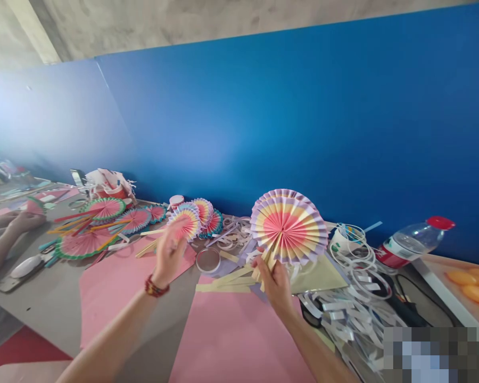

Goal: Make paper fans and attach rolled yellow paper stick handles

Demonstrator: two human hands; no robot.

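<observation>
My right hand [273, 276] is closed around the pale yellow paper handle of a round pleated paper fan [289, 226]. The fan is spread into a full disc, pink in the middle, then yellow, with a lilac rim. My left hand [170, 258], with a beaded bracelet [156, 287] at the wrist, is raised to the left of it. Its fingers look stretched upward and apart, though blurred, with nothing seen in them. Behind that hand lies another pleated fan [189, 221] of the same colours, partly hidden. Pink paper sheets [239, 335] lie below both hands.
White paper strips [343, 319] pile up at right, near a bottle with a red cap [413, 242]. Adhesive tape [208, 260] lies mid-table. Green-edged pink fans [83, 244] and a white computer mouse [26, 267] are at left, beside another person's hands [26, 221]. A blue panel [263, 122] stands behind.
</observation>
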